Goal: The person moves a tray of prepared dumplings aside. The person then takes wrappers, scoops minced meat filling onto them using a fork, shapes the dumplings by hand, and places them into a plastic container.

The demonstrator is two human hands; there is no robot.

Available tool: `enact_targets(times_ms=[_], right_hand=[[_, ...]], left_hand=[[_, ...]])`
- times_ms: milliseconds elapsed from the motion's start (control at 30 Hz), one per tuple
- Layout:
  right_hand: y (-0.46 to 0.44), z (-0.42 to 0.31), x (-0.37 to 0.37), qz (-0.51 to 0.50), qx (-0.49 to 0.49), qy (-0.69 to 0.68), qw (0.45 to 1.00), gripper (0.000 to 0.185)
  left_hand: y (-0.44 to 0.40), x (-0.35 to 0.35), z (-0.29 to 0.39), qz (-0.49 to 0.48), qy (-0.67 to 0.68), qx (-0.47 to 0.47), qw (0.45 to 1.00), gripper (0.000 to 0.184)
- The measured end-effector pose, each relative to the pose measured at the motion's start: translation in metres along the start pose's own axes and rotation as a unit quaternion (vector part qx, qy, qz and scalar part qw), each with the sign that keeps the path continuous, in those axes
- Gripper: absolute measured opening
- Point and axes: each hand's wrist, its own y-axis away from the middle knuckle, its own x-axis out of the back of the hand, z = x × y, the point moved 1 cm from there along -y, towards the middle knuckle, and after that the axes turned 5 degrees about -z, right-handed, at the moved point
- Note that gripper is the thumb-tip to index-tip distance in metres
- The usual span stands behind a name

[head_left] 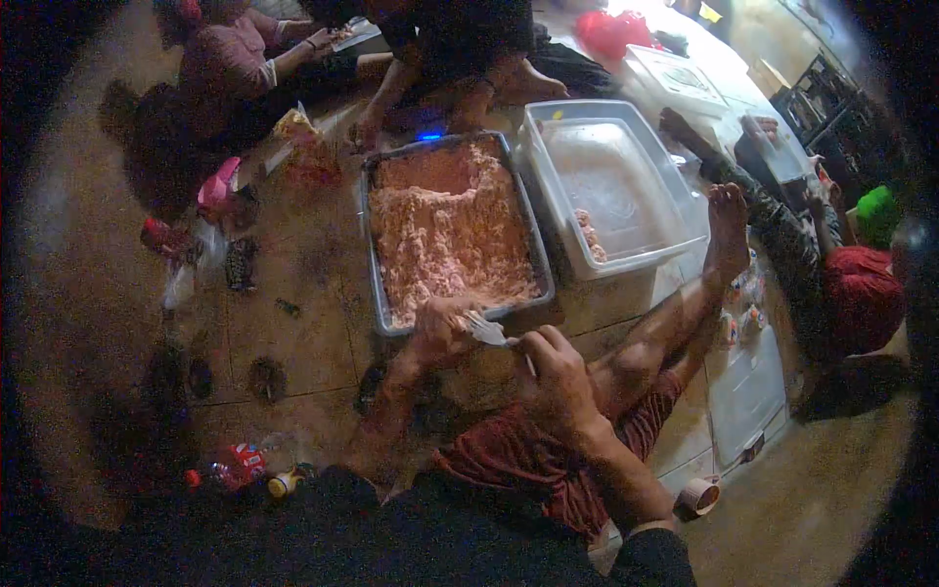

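My right hand (559,377) is closed around the handle of a pale fork (486,331), whose tines point left. The tines meet the fingers of my left hand (440,330), which are curled together at the near edge of a large tub. A small pale bit seems to sit between those fingers and the tines, too small to name. The tub (378,311) is grey-rimmed and filled with a pinkish, crumbly minced mixture (450,230), scooped lower at the far end. To its right stands a clear plastic bin (626,186) with a few lumps of similar mixture along its left side.
Bottles (240,466) lie on the tiled floor at lower left, with plastic bags (205,240) further up. A roll of tape (698,497) and a clear lid (748,401) are at right. Other people sit around, including one in a pink top (225,59).
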Motion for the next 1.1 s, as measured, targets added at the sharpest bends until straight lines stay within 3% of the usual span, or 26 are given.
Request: enact_targets(times_ms=[100,133,200,267,333,400,467,500,533,667,733,800,833,867,900,933,967,1033,1100], right_hand=[[-0.001,-0.009,0.008,0.058,0.009,-0.026,0.998,0.014],[-0.003,-0.011,0.005,0.047,0.009,-0.031,0.998,0.013],[-0.002,-0.008,0.002,0.04,0.01,-0.033,0.999,0.012],[-0.002,0.006,-0.007,-0.007,0.013,-0.051,0.999,0.014],[-0.005,-0.005,0.01,0.026,0.005,-0.062,0.998,0.016],[-0.004,0.003,0.023,0.058,-0.013,-0.076,0.995,0.019],[-0.013,0.031,0.031,0.043,-0.029,0.07,0.996,0.016],[-0.017,0.038,0.033,0.043,-0.029,0.071,0.996,0.016],[-0.021,0.045,0.035,0.03,-0.044,0.166,0.985,0.013],[-0.03,0.077,0.026,-0.018,-0.029,0.41,0.911,0.017],[-0.031,0.09,0.013,-0.041,-0.017,0.416,0.908,0.017],[-0.034,0.097,0.0,-0.055,0.098,0.371,0.922,0.02],[-0.036,0.088,-0.001,-0.026,0.111,0.279,0.953,0.023],[-0.039,0.086,-0.005,-0.025,0.112,0.278,0.954,0.023],[-0.041,0.087,-0.009,-0.025,0.084,0.187,0.978,0.024],[-0.044,0.087,-0.012,-0.025,0.055,0.094,0.994,0.026],[-0.046,0.08,-0.013,-0.026,0.057,0.092,0.994,0.026],[-0.046,0.063,-0.007,-0.035,0.007,-0.058,0.998,0.024],[-0.047,0.037,0.0,-0.031,0.018,-0.075,0.997,0.019]], left_hand=[[0.004,-0.012,-0.035,0.05,0.078,-0.051,0.994,0.036],[0.005,-0.026,-0.071,0.033,0.205,0.035,0.978,0.033],[0.002,-0.023,-0.066,0.013,0.326,0.116,0.938,0.03],[-0.002,0.011,0.013,0.013,0.043,-0.075,0.996,0.028],[0.015,0.019,-0.006,-0.005,0.249,0.01,0.969,0.03],[0.03,0.034,-0.006,0.026,0.23,-0.015,0.973,0.029],[0.041,0.042,0.004,0.002,0.256,0.144,0.956,0.031],[0.044,0.04,-0.009,0.016,0.151,0.081,0.985,0.03],[0.046,0.038,-0.014,0.03,0.045,0.017,0.998,0.029],[0.053,0.032,-0.002,0.096,0.163,0.01,0.982,0.029],[0.057,0.035,-0.001,0.111,0.041,0.117,0.986,0.03],[0.056,0.038,0.009,0.091,0.071,0.105,0.988,0.03],[0.055,0.04,0.012,0.071,0.101,0.095,0.988,0.03],[0.057,0.038,0.002,0.072,0.1,0.095,0.988,0.03],[0.059,0.032,-0.018,0.041,0.124,0.127,0.983,0.029],[0.059,0.031,-0.017,0.026,0.135,0.143,0.98,0.029],[0.055,0.034,-0.003,0.011,0.145,0.159,0.976,0.029],[0.042,0.028,0.021,0.036,0.121,0.119,0.985,0.028],[0.031,0.017,0.021,0.04,0.137,0.081,0.987,0.027]])
